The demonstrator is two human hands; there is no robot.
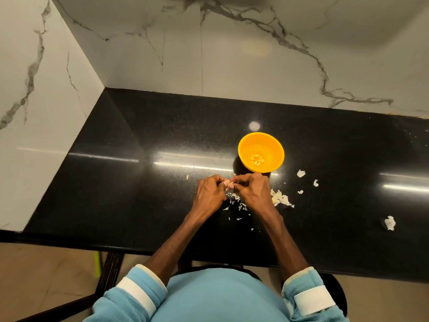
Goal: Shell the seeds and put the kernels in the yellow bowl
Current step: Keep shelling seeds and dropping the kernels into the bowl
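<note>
1. Currently, the left hand and the right hand are meeting fingertip to fingertip just above the worktop, both curling in and pinching one small seed between them.
2. The seed is showing only as a pale sliver inside the pinch. Its long axis is seeming to run across from one hand to the other, though it is too small to tell surely.
3. The yellow bowl is standing just beyond the knuckles and a little to the right, so the right hand is lying nearer to it. A few kernels are already sitting at its bottom.
4. Pale shell scraps are lying under and beside the right hand, with loose flakes scattered farther right.
5. By my judgement the shell is being pried apart, and the freed kernel is likely calling for a short forward reach by the right hand over the near rim.
</note>
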